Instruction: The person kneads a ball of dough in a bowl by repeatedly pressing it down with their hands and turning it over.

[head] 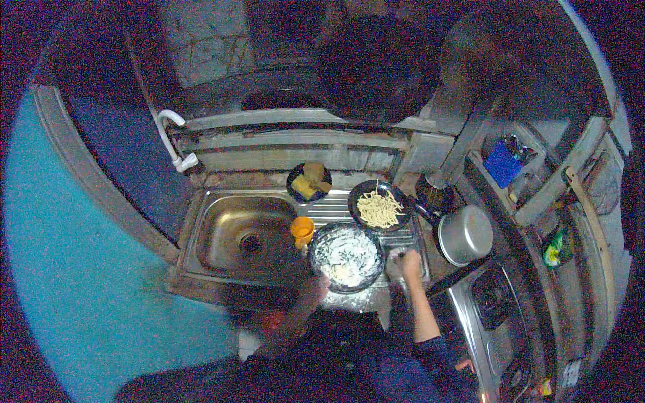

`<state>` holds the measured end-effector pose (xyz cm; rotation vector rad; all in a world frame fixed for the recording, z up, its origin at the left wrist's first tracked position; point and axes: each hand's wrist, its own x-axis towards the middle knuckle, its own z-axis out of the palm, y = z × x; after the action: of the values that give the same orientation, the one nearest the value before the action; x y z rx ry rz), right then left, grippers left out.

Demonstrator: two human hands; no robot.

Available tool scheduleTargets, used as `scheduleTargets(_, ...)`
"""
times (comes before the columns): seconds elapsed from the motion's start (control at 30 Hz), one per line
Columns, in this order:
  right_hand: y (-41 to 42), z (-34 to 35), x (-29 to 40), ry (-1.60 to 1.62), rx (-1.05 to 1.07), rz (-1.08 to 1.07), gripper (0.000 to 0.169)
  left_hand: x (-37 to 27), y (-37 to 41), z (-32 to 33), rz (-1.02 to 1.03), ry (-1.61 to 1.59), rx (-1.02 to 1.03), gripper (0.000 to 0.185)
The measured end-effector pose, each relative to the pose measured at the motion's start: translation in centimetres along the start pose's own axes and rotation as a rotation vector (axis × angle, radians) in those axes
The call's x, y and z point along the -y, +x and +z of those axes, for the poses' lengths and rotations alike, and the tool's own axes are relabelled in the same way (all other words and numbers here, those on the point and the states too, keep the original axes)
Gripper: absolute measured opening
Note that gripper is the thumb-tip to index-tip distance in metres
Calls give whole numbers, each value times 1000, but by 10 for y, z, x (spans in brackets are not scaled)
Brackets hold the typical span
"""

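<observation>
A dark speckled plate point(347, 257) coated with white flour sits on the sink's drainboard, a small lump of dough point(341, 273) near its lower left. My left hand point(318, 288) is at the plate's lower left rim, dim and blurred; its fingers cannot be made out. To the right of the plate, my right hand point(411, 263) is over a blurred pale patch point(395, 264) on the drainboard. Whether it grips anything there is unclear. Behind the floured plate, a second dark plate point(378, 205) holds a heap of thin pale dough strips. An orange mug point(302, 229) stands beside the floured plate.
A small dark bowl point(308, 181) with yellowish pieces stands at the back. Left is the steel sink basin point(242, 237) with a white tap point(171, 141). A metal saucepan point(465, 235) and a gas stove point(496, 307) are right. Skin shows near the stove's lower edge, possibly another person's.
</observation>
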<state>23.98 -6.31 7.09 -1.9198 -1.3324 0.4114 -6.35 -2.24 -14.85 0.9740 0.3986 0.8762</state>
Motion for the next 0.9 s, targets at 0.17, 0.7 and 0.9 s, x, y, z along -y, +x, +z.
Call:
scheduleTargets(0.17,-18,22,50,-132,6,35,21,-45,37,99,-78,-303,-230,39)
scheduleTargets(0.7,-15,86,72,1591,477,708,56,-111,50,201,396,886,-193,52)
scheduleTargets(0.9,-22,95,48,1998,729,743,68,-156,57,175,417,1476,11,48)
